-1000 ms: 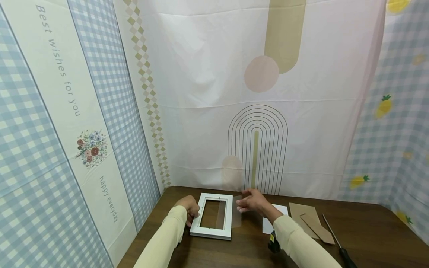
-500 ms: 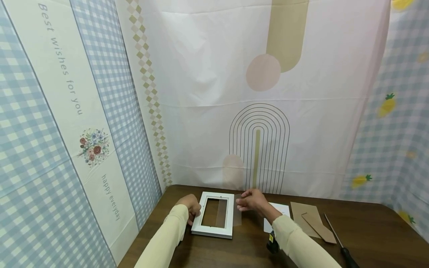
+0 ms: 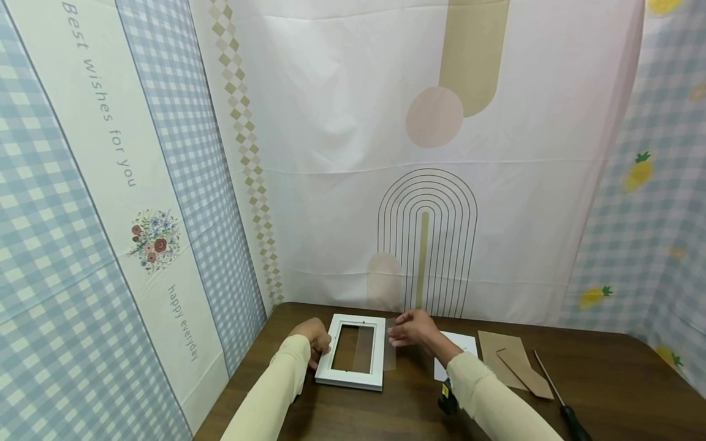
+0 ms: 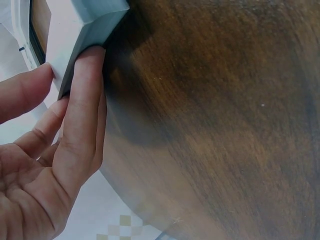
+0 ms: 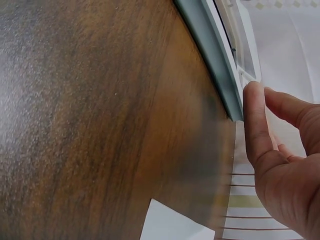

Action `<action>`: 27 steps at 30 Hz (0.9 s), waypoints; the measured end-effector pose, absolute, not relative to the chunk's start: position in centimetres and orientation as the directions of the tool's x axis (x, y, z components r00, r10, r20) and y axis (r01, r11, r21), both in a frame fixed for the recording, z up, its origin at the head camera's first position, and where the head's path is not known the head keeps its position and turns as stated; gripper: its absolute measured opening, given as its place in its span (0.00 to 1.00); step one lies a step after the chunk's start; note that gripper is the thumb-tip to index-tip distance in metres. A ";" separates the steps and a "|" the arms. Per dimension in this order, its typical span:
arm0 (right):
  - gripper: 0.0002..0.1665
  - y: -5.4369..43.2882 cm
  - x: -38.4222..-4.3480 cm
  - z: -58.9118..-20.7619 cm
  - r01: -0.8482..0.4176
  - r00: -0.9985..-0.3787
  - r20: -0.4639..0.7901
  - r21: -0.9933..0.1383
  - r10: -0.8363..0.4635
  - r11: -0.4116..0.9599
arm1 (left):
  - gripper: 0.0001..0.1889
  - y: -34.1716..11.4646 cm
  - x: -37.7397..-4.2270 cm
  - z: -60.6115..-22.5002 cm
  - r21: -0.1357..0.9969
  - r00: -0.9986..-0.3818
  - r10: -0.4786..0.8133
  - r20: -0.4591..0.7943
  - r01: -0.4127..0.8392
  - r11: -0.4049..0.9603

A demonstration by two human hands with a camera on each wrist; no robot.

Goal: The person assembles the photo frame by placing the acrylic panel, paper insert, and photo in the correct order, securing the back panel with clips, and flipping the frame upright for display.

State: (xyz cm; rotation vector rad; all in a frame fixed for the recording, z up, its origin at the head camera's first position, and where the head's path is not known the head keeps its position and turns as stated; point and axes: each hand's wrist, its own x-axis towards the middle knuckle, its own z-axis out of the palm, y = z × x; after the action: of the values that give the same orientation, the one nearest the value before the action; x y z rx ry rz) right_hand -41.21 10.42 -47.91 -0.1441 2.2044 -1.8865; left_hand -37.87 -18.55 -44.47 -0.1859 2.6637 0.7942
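Observation:
A white picture frame [image 3: 377,349] lies on the wooden table with its opening bare in the middle. My left hand [image 3: 314,339] grips its left side. In the left wrist view the thumb lies on the frame's face [image 4: 100,20] and the fingers [image 4: 85,95] reach along its outer edge and below. A clear sheet [image 3: 390,356] overlaps the right half of the frame and sticks out past its right side. My right hand [image 3: 415,331] pinches that sheet near its upper right corner between thumb and forefinger, close beside the frame's edge [image 5: 215,60].
Right of the frame lies a white paper [image 3: 441,370], partly under my right forearm. Farther right are a brown backing board [image 3: 499,352] with a narrow brown flap [image 3: 526,376] on it, and a screwdriver [image 3: 573,422] with a black handle. A fabric backdrop [image 3: 331,233] hangs behind the table.
The clear sheet has slid slightly left over the frame, with my right hand still pinching it. My left hand keeps its grip. The whole head view has shifted a little.

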 end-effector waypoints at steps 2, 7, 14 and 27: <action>0.26 10.4 -41.2 -48.0 0.078 -0.967 -0.113 -0.984 -0.227 0.161 | 0.07 -18.6 -37.9 -44.5 0.509 -0.928 -0.023 -0.371 -0.225 0.831; 0.24 10.4 -41.2 -48.1 0.078 -0.969 -0.114 -0.983 -0.221 0.168 | 0.08 -18.7 -38.0 -44.4 0.515 -0.925 -0.021 -0.380 -0.230 0.826; 0.26 10.2 -41.1 -48.2 0.084 -0.973 -0.123 -0.977 -0.197 0.196 | 0.09 -18.7 -38.0 -44.6 0.534 -0.920 -0.023 -0.391 -0.247 0.809; 0.25 9.9 -40.8 -48.6 0.084 -0.975 -0.111 -0.986 -0.193 0.145 | 0.09 -18.6 -37.9 -44.9 0.509 -0.933 -0.025 -0.358 -0.217 0.833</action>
State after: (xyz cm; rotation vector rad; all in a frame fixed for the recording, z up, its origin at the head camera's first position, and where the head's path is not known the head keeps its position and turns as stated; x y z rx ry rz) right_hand -40.84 9.86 -48.64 -0.1069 2.2069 -1.9232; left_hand -37.93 -18.60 -44.90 -0.1823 2.6750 0.8010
